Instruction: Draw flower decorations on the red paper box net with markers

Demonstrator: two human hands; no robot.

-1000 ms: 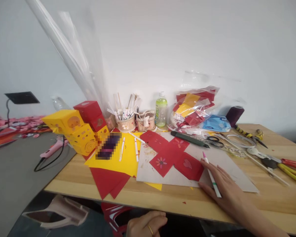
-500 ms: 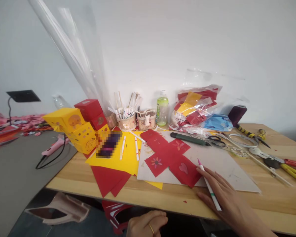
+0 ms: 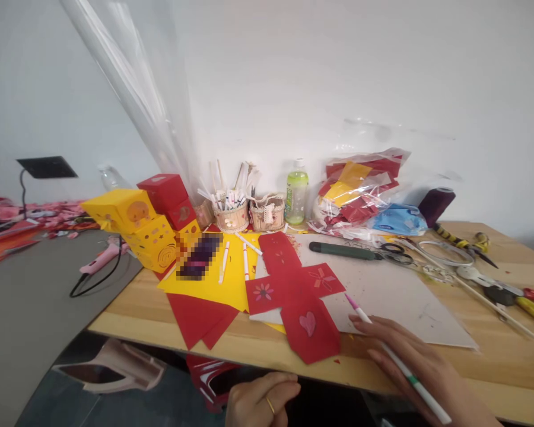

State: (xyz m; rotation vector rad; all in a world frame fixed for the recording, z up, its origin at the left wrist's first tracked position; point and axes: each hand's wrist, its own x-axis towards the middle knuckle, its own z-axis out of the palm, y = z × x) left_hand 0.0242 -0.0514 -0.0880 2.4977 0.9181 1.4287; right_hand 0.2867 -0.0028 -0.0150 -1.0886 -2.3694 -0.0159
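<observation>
- Far left on the worktop (image 3: 129, 308), yellow and red paper boxes (image 3: 149, 222) stand stacked, with a pink glue gun (image 3: 98, 259) on the grey surface just beside them.
- The left hand (image 3: 260, 403) sits below the worktop edge, fingers curled loosely with a ring showing; it holds nothing that can be seen.
- The red paper cut-out (image 3: 293, 290), a cross of joined squares with a flower, petal marks and a pink heart on its panels, lies flat, partly on the grey cardboard sheet (image 3: 391, 296), its heart panel reaching the front edge.
- It looks light, thin and floppy, likely to crease or tear at the folds; a flat pinch at an outer panel edge would suit it best.
- The right hand (image 3: 420, 370) rests palm down near the front edge, fingers spread flat, with a pink-tipped white marker (image 3: 396, 365) lying across its fingers.
- Scissors (image 3: 394, 255) and pliers (image 3: 527, 299) lie further right.
</observation>
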